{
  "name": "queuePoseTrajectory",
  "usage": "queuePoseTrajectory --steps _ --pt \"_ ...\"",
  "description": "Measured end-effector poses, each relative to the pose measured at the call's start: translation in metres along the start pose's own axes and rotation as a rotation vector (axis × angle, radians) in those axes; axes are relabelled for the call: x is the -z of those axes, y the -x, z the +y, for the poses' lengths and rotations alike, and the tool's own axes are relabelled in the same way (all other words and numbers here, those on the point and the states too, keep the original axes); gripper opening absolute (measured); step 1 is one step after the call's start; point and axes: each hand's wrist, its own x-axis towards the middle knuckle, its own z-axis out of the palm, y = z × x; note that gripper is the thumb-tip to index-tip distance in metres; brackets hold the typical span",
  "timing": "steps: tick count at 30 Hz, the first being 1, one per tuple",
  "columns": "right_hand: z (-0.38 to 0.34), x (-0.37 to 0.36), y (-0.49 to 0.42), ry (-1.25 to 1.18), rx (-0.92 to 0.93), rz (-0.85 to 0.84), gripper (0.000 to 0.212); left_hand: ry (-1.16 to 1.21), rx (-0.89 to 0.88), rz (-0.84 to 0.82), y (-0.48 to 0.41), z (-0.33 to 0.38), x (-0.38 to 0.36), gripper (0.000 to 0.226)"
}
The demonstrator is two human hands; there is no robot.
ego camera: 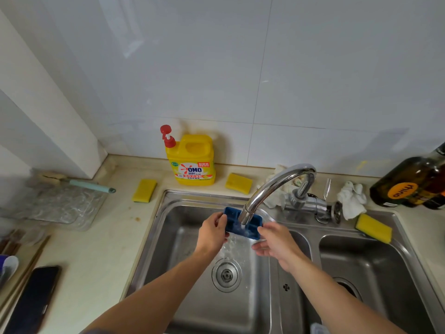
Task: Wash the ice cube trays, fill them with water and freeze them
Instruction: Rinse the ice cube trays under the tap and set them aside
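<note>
The small blue plastic ice cube tray (243,222), lying nine-to-three o'clock, was gripped at nine by the left hand (212,231); the right hand's (277,242) grasp could not be told.

Both hands hold a blue ice cube tray (252,229) over the left basin of a steel double sink (168,197). The left hand (212,231) grips its left end and the right hand (277,244) its right end. The faucet (277,183) runs water into the tray, and water spills down toward the drain (226,274). A yellow detergent bottle (192,162) stands on the bench (101,249) behind the sink, between two yellow sponges.
</note>
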Motion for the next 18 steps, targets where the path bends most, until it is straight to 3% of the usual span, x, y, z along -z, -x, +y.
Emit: queuePoseTrajectory --steps 6,13,18 --pt "0.000 -0.002 -0.003 0.035 -0.028 -0.027 0.011 0.015 -0.093 0.111 0.003 -0.002 0.000 0.021" --pt "0.009 -0.005 -0.008 0.059 -0.073 -0.076 0.013 -0.122 -0.230 0.240 0.003 0.002 0.005 0.016" --pt "0.010 -0.009 -0.006 0.043 -0.079 -0.085 0.011 -0.108 -0.166 0.226 0.004 0.000 0.014 0.011"
